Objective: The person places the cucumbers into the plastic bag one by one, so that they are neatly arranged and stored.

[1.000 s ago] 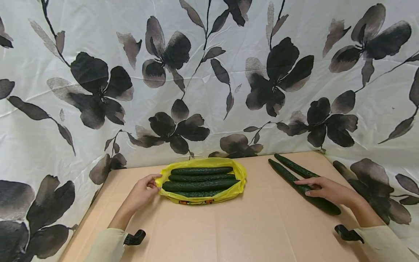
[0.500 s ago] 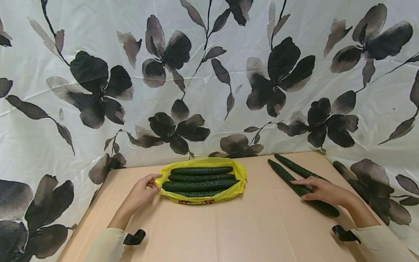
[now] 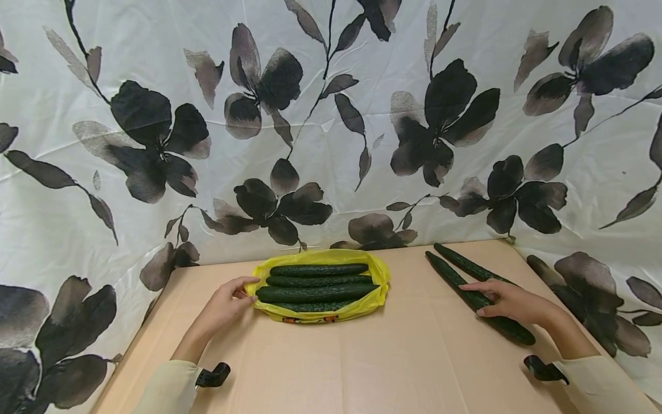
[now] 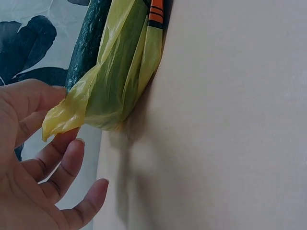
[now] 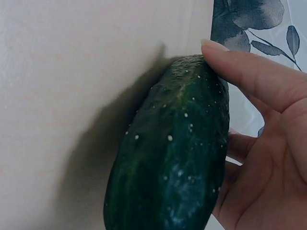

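Observation:
In the head view a yellow plastic bag (image 3: pixel 381 287) lies open at the back middle of the table, several dark green cucumbers (image 3: pixel 316 294) showing side by side inside. My left hand (image 3: pixel 227 305) pinches the bag's left edge; the left wrist view shows a gathered corner of the bag (image 4: pixel 67 112) between thumb and fingers, with the other fingers spread below. At the right, my right hand (image 3: pixel 519 305) grips a loose cucumber (image 3: pixel 445 271) around its middle, thumb on the near side. A second cucumber (image 3: pixel 465 261) lies behind it, its near end hidden by the hand.
The tan tabletop (image 3: pixel 331 368) runs back to a white cloth (image 3: pixel 351 161) with dark flowers, which hangs behind and at both sides. A black wrist camera (image 3: pixel 213 376) is on the left sleeve, another black camera (image 3: pixel 545 369) on the right.
My right hand has shifted slightly left along with the near end of the gripped cucumber. My left hand and the bag have stayed in place.

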Demonstrator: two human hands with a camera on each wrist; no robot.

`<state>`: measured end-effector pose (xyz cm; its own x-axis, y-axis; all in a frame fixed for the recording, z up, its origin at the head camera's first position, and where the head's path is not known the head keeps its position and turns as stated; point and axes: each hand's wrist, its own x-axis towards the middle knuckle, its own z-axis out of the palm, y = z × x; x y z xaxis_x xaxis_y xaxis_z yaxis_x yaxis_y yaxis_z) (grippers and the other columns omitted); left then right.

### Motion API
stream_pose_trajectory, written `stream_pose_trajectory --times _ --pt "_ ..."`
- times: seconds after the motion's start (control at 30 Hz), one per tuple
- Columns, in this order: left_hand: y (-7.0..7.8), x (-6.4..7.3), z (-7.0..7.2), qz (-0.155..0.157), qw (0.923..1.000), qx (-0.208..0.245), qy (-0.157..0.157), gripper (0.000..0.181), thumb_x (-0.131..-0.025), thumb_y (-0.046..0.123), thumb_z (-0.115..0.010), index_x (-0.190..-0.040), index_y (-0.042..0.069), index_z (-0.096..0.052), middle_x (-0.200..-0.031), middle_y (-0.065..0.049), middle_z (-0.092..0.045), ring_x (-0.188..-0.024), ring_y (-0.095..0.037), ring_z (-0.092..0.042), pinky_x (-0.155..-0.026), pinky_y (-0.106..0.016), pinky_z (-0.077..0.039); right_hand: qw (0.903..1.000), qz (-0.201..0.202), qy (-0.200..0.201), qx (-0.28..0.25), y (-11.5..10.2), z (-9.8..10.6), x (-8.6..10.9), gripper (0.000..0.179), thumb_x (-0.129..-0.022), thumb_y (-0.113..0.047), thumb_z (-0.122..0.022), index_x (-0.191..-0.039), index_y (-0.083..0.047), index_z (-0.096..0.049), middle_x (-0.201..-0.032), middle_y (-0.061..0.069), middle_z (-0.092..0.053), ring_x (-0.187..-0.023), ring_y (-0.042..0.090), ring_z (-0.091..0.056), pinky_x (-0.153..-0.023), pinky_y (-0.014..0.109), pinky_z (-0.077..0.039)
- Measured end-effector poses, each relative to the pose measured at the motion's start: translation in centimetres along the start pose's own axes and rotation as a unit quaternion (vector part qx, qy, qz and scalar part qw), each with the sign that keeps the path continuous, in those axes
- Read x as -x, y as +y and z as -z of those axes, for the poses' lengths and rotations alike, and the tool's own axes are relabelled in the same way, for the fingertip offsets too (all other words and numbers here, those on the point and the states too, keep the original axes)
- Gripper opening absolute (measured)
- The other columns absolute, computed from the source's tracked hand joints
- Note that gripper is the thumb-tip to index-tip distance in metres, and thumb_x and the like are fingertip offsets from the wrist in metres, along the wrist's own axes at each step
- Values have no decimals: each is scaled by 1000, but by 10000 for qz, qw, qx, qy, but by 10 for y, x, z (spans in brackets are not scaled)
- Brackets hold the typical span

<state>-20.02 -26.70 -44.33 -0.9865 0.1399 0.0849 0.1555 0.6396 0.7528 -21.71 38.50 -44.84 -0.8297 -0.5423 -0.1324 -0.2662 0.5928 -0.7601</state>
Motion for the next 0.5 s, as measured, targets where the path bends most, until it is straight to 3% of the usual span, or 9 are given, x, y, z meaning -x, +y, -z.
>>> stream_pose_trajectory --times 0.13,0.3,0.4,0.5 --pt "-1 0 -1 -42 10000 6 -52 46 -91 7 -73 -136 2 -62 -89 -8 -60 -86 -21 -58 -71 -26 -46 9977 -104 94 664 -3 -3 0 71 -87 -22 -79 -149 -3 -49 -93 8 -43 -76 11 -38 -61 28 -35" --pt "-1 0 -2 -44 10000 -59 -3 46 -90 1 -71 -135 0 -61 -88 -8 -60 -87 -20 -57 -70 -26 -45 9854 -233 146 1681 -9 -6 0 75 -86 -30 -80 -152 -13 -49 -113 8 -57 -90 13 -51 -72 28 -44" --pt "1 -1 -2 1 9999 -116 -7 47 -90 2 -71 -136 0 -61 -91 -8 -59 -89 -21 -56 -71 -27 -45 9902 -199 69 1379 -12 -3 0 67 -90 -23 -76 -151 -12 -50 -127 19 -57 -98 19 -53 -73 28 -45" --pt "2 -1 -2 71 9999 -127 18 47 -90 3 -71 -136 0 -60 -93 -9 -59 -91 -22 -56 -72 -28 -45 9977 -81 -117 658 -12 1 2 60 -94 -15 -71 -150 -8 -50 -144 29 -48 -101 20 -51 -72 28 -45"
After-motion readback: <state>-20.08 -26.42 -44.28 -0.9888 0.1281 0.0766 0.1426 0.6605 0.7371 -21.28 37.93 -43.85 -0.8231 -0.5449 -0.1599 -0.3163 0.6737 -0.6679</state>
